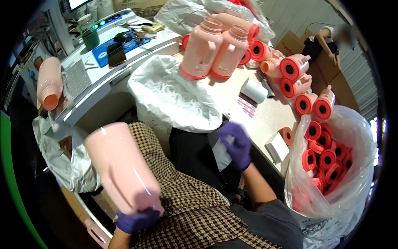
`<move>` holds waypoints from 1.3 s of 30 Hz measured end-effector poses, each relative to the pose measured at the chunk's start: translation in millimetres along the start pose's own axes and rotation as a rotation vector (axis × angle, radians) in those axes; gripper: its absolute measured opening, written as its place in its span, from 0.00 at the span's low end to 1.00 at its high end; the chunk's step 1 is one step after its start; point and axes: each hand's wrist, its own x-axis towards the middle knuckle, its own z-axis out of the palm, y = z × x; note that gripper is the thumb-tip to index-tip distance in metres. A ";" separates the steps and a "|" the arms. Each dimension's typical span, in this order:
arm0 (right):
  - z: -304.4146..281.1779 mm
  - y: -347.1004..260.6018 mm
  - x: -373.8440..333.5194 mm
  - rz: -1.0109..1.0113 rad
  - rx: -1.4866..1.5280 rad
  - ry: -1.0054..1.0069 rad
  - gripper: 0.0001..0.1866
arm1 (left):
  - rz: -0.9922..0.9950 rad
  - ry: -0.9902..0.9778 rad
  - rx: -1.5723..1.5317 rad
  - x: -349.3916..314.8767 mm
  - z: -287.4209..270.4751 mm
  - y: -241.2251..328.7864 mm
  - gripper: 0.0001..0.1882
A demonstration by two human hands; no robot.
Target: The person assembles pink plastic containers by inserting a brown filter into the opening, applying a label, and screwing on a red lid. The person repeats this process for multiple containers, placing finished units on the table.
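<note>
My left hand [139, 219], in a purple glove, is closed round the narrow end of a glossy pink jug body [120, 166]. The jug lies tilted over my checked apron, its wide end up and to the left. My right hand [237, 145], gloved in purple too and slightly blurred, has its fingers bent together at a thin pale sheet [221, 153] hanging over my lap. Just beyond, a white sack [143, 79] holds many translucent rings [172, 95]. Two pink jugs with handles [202, 50] stand upright on the table, red rims at their bases.
Several pink jugs [292, 68] lie along the table's right side. A clear bag [352, 120] of red ring-shaped parts [327, 157] is at my right. A white box [277, 147], an orange roll [287, 135], a white cylinder [254, 90] and, at left, a lying pink jug [49, 81] are near. A person [325, 43] sits behind.
</note>
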 end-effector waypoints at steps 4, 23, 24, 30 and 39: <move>-113.7 102.9 39.2 -0.122 -0.554 0.280 0.11 | 0.656 0.121 1.829 59.7 -43.9 -6.2 0.37; 14.2 -31.1 56.1 0.123 0.147 -0.153 0.04 | 0.386 0.197 2.772 63.0 -24.9 10.5 0.54; 35.5 -43.7 57.0 0.141 0.245 -0.272 0.04 | 0.357 0.148 2.817 64.4 -35.0 6.9 0.50; 115.8 -74.2 69.2 0.353 0.428 -0.718 0.09 | 0.522 0.090 2.875 66.2 -34.3 9.0 0.44; 133.6 -92.6 79.9 0.163 0.110 -0.762 0.12 | 0.139 0.604 0.000 61.9 -67.8 -4.7 0.27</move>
